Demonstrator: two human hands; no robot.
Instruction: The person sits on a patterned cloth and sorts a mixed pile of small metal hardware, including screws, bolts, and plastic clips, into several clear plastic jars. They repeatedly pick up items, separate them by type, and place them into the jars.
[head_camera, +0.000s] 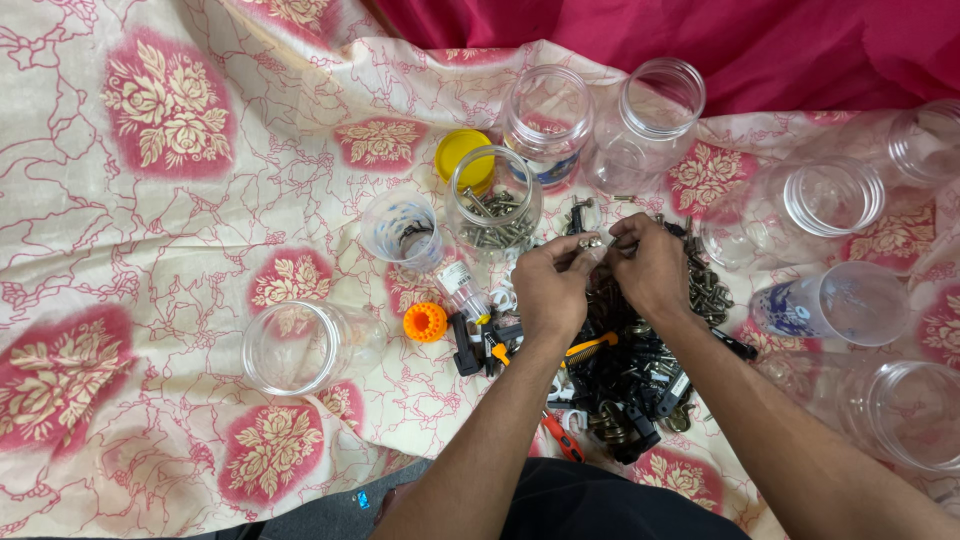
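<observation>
I see my left hand (552, 285) and right hand (652, 265) pinched together on a small metal fastener (592, 243) above the heap of hardware (640, 370); it looks light, rigid and slick, best gripped by fingertips across its shank, beyond it a jar of screws (495, 205)

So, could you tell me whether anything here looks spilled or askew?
Yes: a heap of mixed hardware lies loose on the cloth under both hands, not in jars. One clear jar lies tipped on its side, and a yellow lid sits off by itself.
</observation>
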